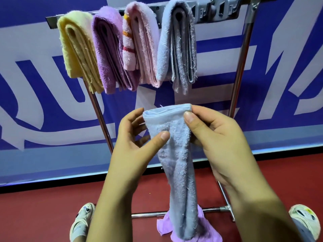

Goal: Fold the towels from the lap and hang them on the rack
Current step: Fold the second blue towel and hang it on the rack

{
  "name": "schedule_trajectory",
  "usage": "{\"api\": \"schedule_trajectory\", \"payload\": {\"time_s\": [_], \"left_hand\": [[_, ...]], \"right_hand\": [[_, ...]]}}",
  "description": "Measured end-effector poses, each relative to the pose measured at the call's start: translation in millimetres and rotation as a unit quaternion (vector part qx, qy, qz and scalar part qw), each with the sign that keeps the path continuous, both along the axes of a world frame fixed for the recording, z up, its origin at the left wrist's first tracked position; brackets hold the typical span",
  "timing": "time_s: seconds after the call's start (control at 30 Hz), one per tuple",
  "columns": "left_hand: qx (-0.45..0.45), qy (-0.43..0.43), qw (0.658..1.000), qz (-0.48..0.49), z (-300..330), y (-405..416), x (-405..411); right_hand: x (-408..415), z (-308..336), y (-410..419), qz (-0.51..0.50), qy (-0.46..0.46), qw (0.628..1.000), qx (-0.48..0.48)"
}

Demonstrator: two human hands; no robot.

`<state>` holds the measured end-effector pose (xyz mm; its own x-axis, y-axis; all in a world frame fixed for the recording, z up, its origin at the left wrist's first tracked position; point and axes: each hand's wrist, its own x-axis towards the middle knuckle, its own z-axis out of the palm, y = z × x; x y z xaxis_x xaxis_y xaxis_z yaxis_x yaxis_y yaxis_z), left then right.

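Note:
A pale blue towel [178, 163] hangs lengthwise in front of me, folded narrow. My right hand [215, 137] pinches its top right corner between thumb and fingers. My left hand [134, 137] holds the top left part, thumb on the front and fingers behind. On the rack's top bar [218, 11] hang several folded towels: yellow [76, 49], purple [108, 49], pink with a striped edge [141, 42] and blue-grey [176, 42]. A purple towel [164, 226] lies on my lap, partly hidden behind the blue one.
The rack's chrome legs [239, 67] and lower crossbar [150, 214] stand on a red floor [43, 206]. A blue and white banner [35, 84] fills the background. My two shoes [82, 219] show at the bottom corners. The bar's right end is bare.

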<state>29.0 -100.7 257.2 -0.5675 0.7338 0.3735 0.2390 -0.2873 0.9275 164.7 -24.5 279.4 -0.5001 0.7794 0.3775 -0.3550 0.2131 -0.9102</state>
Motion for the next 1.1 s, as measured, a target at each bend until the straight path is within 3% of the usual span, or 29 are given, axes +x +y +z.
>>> {"api": "schedule_trajectory", "payload": {"time_s": [0.13, 0.23, 0.4, 0.6, 0.7, 0.87, 1.1], "left_hand": [[-0.008, -0.072, 0.989, -0.127, 5, 6, -12], [0.025, -0.035, 0.995, -0.093, 22, 6, -16], [0.101, 0.031, 0.99, -0.091, 65, 0, -13], [0.048, 0.153, 0.987, 0.004, 92, -1, -11], [-0.01, 0.276, 0.96, 0.045, 102, -1, -21], [-0.075, 0.46, 0.885, 0.012, 119, -1, -14], [-0.113, 0.517, 0.848, 0.008, 128, 15, -4]], "right_hand": [[6, 7, 9, 0.074, -0.004, 0.997, -0.025], [8, 16, 19, 0.106, -0.015, 0.994, -0.015], [13, 42, 31, 0.096, 0.004, 0.991, 0.094], [4, 49, 42, 0.044, 0.0, 0.991, 0.124], [-3, 52, 38, 0.034, 0.01, 0.991, 0.131], [-11, 56, 31, 0.012, 0.003, 0.987, 0.163], [-8, 47, 31, -0.007, 0.003, 0.983, 0.182]]}}
